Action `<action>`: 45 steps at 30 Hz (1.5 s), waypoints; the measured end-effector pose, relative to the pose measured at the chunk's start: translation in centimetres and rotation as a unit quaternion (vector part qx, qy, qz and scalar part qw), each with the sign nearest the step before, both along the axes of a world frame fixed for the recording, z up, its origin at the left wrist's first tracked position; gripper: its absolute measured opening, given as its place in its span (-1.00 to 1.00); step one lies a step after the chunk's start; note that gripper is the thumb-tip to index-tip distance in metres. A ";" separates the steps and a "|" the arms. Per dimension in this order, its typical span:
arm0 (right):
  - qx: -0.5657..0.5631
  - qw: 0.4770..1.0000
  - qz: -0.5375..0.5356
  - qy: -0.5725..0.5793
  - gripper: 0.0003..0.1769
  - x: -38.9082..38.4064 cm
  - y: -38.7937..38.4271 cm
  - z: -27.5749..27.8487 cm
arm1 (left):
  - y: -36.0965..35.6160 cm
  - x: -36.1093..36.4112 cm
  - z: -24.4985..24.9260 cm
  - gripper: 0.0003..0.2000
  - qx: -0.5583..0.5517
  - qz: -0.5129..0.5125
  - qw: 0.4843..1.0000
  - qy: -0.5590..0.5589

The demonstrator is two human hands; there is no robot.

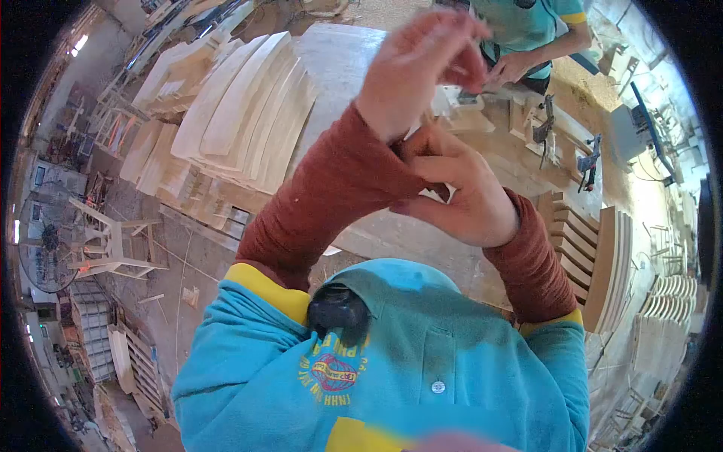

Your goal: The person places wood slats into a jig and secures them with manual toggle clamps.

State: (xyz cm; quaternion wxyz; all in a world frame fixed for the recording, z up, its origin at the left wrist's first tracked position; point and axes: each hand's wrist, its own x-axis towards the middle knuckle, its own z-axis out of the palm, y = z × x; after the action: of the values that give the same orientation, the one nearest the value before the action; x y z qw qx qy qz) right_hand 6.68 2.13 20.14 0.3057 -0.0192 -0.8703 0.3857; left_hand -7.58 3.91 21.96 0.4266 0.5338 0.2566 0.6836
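Note:
My left hand (422, 68) is raised at the upper middle, blurred, its fingers loosely curled and apart with nothing visible in them. Below it, my right hand (471, 184) reaches across and pinches the cuff of the red-brown left sleeve (324, 188) near the wrist. The right forearm wears a matching sleeve (535, 264). Beneath both arms is my turquoise and yellow shirt (467, 361), with a round printed logo and a dark round object (337, 309) on the chest.
Curved wooden pieces (245, 113) stand stacked at the upper left of the worktable (339, 53); more slats (606, 264) stand at right. A co-worker (527, 38) is across the table near clamps (590, 162). A wooden frame (113, 241) stands on the floor at left.

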 end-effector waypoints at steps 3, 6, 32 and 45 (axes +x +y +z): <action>-0.122 0.987 0.076 -0.078 -0.81 0.5 1.4 -2.6 | 1.2 0.3 -3.5 -0.81 -0.050 0.022 0.992 0.114; -0.460 0.871 0.119 -0.126 -0.72 0.2 0.9 -3.7 | 2.5 -0.1 -6.3 -0.83 -0.040 0.088 0.955 0.280; -0.324 0.861 -0.390 0.042 -0.32 9.4 6.4 -17.5 | 17.3 8.2 -23.6 -0.73 -0.087 0.274 0.918 0.273; -0.258 0.813 -0.516 -0.081 -0.34 19.4 13.3 -21.4 | 15.6 7.4 -28.1 -0.64 -0.210 0.180 0.708 0.650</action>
State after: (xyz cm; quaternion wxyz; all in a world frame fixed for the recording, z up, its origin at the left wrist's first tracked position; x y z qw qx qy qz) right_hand 26.05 15.40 -1.28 0.3716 -0.5750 -0.6227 0.3789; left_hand -0.22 19.55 -6.18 0.1242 0.6862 0.6986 0.1603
